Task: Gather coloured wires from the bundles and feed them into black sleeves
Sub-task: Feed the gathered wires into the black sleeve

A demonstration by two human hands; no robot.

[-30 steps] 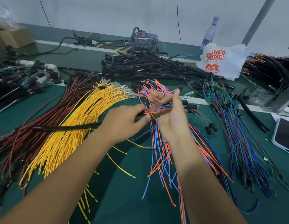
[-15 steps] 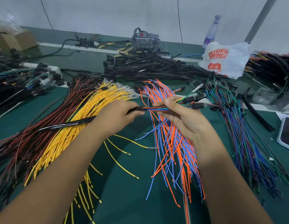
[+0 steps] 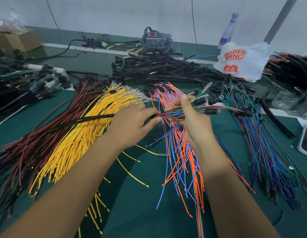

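My left hand (image 3: 130, 121) grips the end of a long black sleeve (image 3: 91, 119) that runs left across the yellow wire bundle (image 3: 84, 136). My right hand (image 3: 190, 117) pinches a gathered bunch of coloured wires (image 3: 175, 112) whose tips meet the sleeve's mouth between the two hands. The bunch's connector ends (image 3: 211, 107) stick out to the right of my fingers. Under my right hand lies the orange and blue bundle (image 3: 182, 152). The dark red bundle (image 3: 37, 134) is at the far left, the green and blue bundle (image 3: 262, 143) at the right.
A pile of black sleeves (image 3: 159, 67) lies behind the bundles. A white plastic bag (image 3: 240, 60) and a bottle (image 3: 227, 31) stand at the back right, a phone (image 3: 306, 140) at the right edge, a cardboard box (image 3: 17, 40) at the back left.
The hands have moved closer together and the wire bunch has gone further toward the sleeve mouth. More connector ends now fan out beyond my right fingers.
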